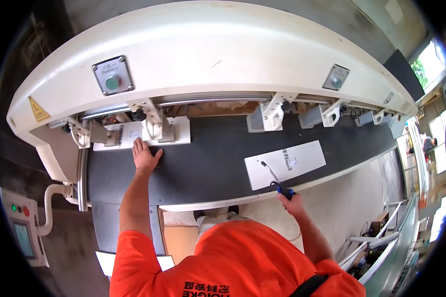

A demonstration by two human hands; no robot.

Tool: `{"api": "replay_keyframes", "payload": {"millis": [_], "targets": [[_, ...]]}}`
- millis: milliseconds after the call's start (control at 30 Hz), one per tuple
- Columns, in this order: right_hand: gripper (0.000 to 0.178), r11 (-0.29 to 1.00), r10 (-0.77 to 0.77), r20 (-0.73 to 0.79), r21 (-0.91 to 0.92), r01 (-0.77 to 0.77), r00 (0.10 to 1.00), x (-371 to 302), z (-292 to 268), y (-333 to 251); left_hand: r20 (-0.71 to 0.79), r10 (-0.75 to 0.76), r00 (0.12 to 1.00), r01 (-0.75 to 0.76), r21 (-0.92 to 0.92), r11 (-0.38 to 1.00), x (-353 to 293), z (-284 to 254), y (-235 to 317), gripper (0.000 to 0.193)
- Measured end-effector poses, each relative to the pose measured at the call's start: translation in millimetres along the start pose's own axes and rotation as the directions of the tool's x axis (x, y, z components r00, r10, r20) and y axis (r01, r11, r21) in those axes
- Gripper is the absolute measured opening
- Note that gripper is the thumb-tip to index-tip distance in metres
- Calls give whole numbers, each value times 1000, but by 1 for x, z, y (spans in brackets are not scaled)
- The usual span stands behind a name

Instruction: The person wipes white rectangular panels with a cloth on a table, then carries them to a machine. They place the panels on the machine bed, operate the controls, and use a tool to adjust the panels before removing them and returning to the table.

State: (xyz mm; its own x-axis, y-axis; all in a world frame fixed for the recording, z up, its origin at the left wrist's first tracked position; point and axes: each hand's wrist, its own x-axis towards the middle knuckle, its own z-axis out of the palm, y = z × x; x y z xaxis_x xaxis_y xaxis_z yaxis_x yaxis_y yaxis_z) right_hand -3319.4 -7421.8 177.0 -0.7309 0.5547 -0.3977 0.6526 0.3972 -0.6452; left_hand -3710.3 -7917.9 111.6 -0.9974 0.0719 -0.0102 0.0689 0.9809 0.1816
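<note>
My left hand (pixel 145 157) lies with fingers stretched and thumb apart at the near edge of a white panel (pixel 183 129). That panel sits on the black machine table under two clamps, the nearer one (pixel 153 123) just beyond my fingertips. In my right hand (pixel 293 204) is an air blow gun (pixel 284 190) with a blue and black body and a thin bent metal nozzle. The nozzle reaches over a second white panel (pixel 309 152), which lies at a slant near the table's front edge and bears dark print and a label.
A long cream machine beam (pixel 218 49) spans the table, with more clamps (pixel 268 118) on its rail. A control panel (pixel 22 227) with buttons and a screen stands at left. White metal frames (pixel 376 242) lie at lower right. Another person (pixel 429 143) shows far right.
</note>
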Motion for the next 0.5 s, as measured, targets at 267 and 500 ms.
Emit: {"api": "replay_keyframes", "payload": {"millis": [267, 500], "targets": [[83, 929, -166, 104, -316, 191, 981, 59, -26, -2, -76, 127, 989, -126, 23, 992, -85, 16, 65, 96], [94, 899, -228, 261, -314, 306, 938, 41, -31, 27, 21, 335, 942, -332, -92, 939, -116, 26, 227, 74]]}}
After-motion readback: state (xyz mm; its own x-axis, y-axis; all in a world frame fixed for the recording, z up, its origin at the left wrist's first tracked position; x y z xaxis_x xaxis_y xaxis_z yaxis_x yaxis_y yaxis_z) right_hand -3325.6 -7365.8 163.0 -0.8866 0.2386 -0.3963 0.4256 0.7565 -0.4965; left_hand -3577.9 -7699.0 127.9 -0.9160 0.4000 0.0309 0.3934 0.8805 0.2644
